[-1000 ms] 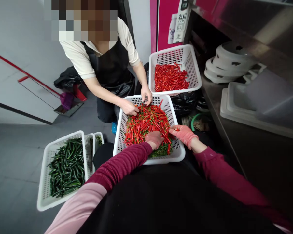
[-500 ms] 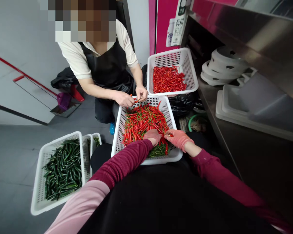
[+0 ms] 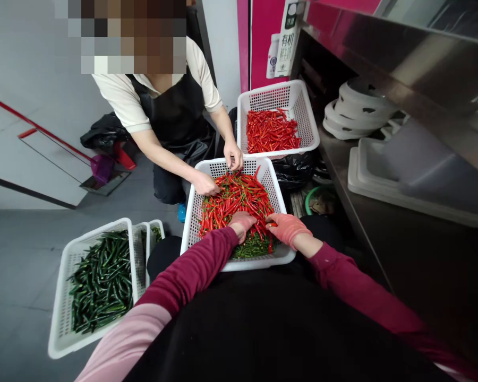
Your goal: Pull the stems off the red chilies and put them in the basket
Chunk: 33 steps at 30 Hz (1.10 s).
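In front of me a white perforated basket (image 3: 186, 233) holds a heap of red chili peppers (image 3: 223, 215) with green stems among them. Green stems (image 3: 252, 248) lie at its near end. My left hand (image 3: 244, 220), in a pinkish-orange glove, rests on the heap with its fingers pressed together; their tips are partly lost among the peppers. At the basket's right side, my gloved right hand (image 3: 287, 229) is closed round a red chili pepper (image 3: 271, 224). Across the basket, a co-worker's hands (image 3: 207, 184) are over the far end of the heap.
Behind stands another white basket (image 3: 308, 114) with red peppers. A basket (image 3: 58, 318) of dark green peppers is on the floor at left, beside further baskets. A metal shelf (image 3: 366, 223) with white containers (image 3: 366, 106) runs along the right. A dustpan (image 3: 103, 183) lies by the wall.
My left hand has shifted slightly left and its fingers reach into the peppers; my right hand has barely moved. The co-worker's hands have parted, one lowered onto the heap.
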Each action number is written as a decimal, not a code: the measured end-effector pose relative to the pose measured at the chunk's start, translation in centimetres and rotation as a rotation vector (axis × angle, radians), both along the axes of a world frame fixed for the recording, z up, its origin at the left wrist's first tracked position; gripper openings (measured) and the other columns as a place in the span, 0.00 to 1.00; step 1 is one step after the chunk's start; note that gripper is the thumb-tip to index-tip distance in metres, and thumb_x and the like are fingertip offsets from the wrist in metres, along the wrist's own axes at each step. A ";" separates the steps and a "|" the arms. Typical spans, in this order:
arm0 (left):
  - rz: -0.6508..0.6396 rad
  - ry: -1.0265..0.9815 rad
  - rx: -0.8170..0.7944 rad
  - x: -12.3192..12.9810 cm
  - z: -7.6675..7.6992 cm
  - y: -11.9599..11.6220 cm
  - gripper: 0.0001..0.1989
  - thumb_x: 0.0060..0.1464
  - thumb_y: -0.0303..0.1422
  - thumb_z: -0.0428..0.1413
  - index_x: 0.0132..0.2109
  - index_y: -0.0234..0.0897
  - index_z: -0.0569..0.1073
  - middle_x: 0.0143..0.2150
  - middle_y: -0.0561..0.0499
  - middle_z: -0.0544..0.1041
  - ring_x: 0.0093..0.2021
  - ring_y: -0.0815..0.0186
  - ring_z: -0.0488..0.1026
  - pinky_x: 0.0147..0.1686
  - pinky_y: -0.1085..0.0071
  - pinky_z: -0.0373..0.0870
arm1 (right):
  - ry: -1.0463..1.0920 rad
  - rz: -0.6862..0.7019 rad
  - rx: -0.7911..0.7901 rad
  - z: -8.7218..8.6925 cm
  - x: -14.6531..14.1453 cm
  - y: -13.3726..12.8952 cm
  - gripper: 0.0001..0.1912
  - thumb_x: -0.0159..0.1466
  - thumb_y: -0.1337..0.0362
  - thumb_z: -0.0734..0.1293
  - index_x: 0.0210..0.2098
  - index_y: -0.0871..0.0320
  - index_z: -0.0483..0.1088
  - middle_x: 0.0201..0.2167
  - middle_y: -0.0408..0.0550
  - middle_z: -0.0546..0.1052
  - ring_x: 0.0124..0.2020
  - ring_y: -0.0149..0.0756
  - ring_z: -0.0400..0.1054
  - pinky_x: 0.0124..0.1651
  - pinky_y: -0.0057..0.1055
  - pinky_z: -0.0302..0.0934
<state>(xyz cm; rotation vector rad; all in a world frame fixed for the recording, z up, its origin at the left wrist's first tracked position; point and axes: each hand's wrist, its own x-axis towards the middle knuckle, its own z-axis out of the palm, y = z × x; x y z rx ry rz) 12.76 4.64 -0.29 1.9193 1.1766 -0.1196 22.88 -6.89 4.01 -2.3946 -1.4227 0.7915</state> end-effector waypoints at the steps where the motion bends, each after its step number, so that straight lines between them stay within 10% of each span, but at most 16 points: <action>1: 0.043 -0.070 -0.015 -0.7 0.2 -0.1 0.12 0.47 0.39 0.51 0.29 0.33 0.70 0.21 0.52 0.68 0.20 0.72 0.63 0.18 0.76 0.56 | 0.034 0.000 0.024 -0.2 0.1 0.0 0.16 0.56 0.55 0.63 0.42 0.50 0.71 0.38 0.45 0.75 0.37 0.38 0.68 0.38 0.31 0.58; 7: -0.004 -0.320 -0.094 -3.4 4.6 -0.2 0.15 0.42 0.43 0.55 0.22 0.34 0.65 0.17 0.58 0.60 0.17 0.76 0.55 0.16 0.78 0.49 | 0.263 0.082 0.191 -0.8 -0.8 1.2 0.13 0.56 0.57 0.64 0.38 0.54 0.72 0.34 0.44 0.75 0.35 0.35 0.67 0.40 0.29 0.59; 12: -0.112 -0.558 -0.480 -4.7 7.9 0.1 0.20 0.48 0.46 0.48 0.19 0.37 0.56 0.13 0.59 0.53 0.14 0.76 0.49 0.15 0.75 0.47 | 0.139 0.307 0.347 0.6 -0.4 1.8 0.07 0.58 0.64 0.62 0.35 0.57 0.70 0.36 0.46 0.72 0.39 0.33 0.65 0.44 0.28 0.57; 16: -0.058 -0.194 -0.310 -6.8 7.1 0.6 0.22 0.47 0.51 0.48 0.20 0.37 0.59 0.13 0.58 0.57 0.14 0.75 0.51 0.16 0.74 0.47 | -0.131 0.386 0.188 0.0 -0.1 2.4 0.09 0.63 0.62 0.57 0.39 0.56 0.67 0.33 0.47 0.73 0.34 0.33 0.67 0.38 0.28 0.57; 19: -0.209 0.207 -0.055 -8.4 5.3 0.9 0.17 0.39 0.47 0.56 0.23 0.36 0.67 0.17 0.56 0.63 0.18 0.73 0.59 0.19 0.75 0.51 | -0.312 0.689 0.029 -1.8 -0.9 3.7 0.08 0.61 0.62 0.60 0.38 0.54 0.69 0.33 0.49 0.74 0.34 0.37 0.68 0.35 0.31 0.57; 23: -0.331 0.298 0.127 -9.5 3.8 0.7 0.13 0.43 0.44 0.54 0.29 0.39 0.72 0.23 0.55 0.70 0.25 0.70 0.65 0.22 0.76 0.55 | -0.386 0.844 -0.092 -3.8 -2.1 5.8 0.10 0.51 0.75 0.67 0.31 0.57 0.72 0.33 0.51 0.74 0.37 0.40 0.69 0.39 0.34 0.57; 28: -0.371 0.284 0.305 -7.8 4.0 0.1 0.11 0.49 0.41 0.50 0.36 0.42 0.73 0.34 0.52 0.75 0.34 0.65 0.71 0.32 0.73 0.63 | -0.035 0.592 0.105 -2.7 -0.7 5.8 0.05 0.52 0.63 0.69 0.30 0.55 0.73 0.32 0.47 0.73 0.38 0.37 0.67 0.40 0.30 0.57; 33: -0.445 0.413 0.404 -3.2 3.1 -0.8 0.17 0.52 0.41 0.49 0.43 0.37 0.73 0.41 0.40 0.74 0.40 0.53 0.73 0.36 0.59 0.67 | 0.783 -0.194 0.365 -0.3 1.9 2.3 0.13 0.56 0.54 0.61 0.30 0.57 0.67 0.21 0.41 0.68 0.21 0.29 0.61 0.23 0.26 0.55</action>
